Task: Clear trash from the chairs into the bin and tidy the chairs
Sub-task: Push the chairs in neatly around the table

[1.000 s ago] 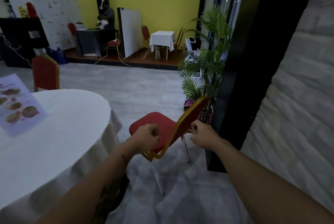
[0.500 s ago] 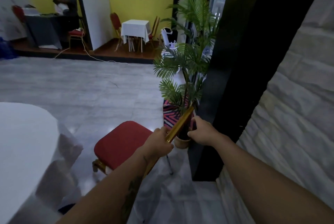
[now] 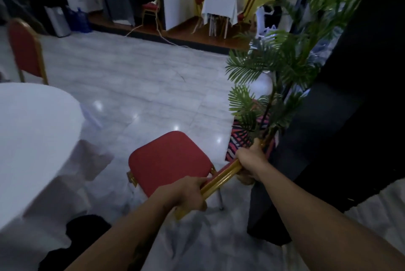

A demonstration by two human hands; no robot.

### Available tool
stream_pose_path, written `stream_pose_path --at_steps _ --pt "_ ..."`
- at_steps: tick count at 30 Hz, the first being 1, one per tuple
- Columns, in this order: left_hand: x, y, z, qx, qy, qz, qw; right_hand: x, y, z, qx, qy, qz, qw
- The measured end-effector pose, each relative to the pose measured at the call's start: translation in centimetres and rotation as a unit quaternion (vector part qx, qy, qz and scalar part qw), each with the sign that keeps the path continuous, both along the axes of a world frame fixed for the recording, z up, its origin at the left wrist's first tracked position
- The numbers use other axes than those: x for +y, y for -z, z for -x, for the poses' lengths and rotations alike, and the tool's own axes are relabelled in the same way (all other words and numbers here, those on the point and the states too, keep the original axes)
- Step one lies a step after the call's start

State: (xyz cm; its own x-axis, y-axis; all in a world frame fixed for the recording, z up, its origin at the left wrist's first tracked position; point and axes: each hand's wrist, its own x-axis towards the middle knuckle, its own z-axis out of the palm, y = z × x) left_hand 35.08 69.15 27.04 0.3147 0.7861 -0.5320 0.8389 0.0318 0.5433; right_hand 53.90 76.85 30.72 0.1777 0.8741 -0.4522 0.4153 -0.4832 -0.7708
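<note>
A red-cushioned chair with a gold frame stands on the grey floor in front of me, its seat bare. My left hand grips the lower end of the gold backrest rail. My right hand grips the same rail higher up, close to the palm leaves. The chair's seat faces the round white-clothed table at my left. No trash or bin is in view.
A potted palm with a striped pot stands just right of the chair, against a black pillar. Another red chair stands behind the round table. Far back are a small white-clothed table, more chairs and a floor cable.
The chair has swung and moved toward the round table while both hands keep hold of its backrest. My view has dropped and shifted left, so the seat lies nearer the table.
</note>
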Motion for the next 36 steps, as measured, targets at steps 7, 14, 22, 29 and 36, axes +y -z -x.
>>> stream_pose_path --at_steps 7,14,22,29,36 --pt "4.3 -1.0 -0.7 0.011 -0.11 -0.031 0.993 7.2 -0.6 1.1 0.03 -0.051 0.027 0.998" --pt "7.9 -0.3 1.2 -0.006 -0.195 -0.048 0.98 12.8 -0.3 4.6 0.026 -0.099 0.016 0.995" --pt "12.5 0.4 4.8 -0.008 -0.228 -0.044 0.973 19.5 0.1 9.3 0.017 -0.177 -0.001 0.984" --pt "16.0 1.1 6.4 -0.04 -0.317 -0.043 0.946 27.7 1.4 14.0 -0.029 -0.266 -0.027 0.963" --pt "20.4 0.5 9.0 -0.056 -0.404 -0.047 0.912 33.2 0.1 20.0 0.037 -0.298 -0.048 0.953"
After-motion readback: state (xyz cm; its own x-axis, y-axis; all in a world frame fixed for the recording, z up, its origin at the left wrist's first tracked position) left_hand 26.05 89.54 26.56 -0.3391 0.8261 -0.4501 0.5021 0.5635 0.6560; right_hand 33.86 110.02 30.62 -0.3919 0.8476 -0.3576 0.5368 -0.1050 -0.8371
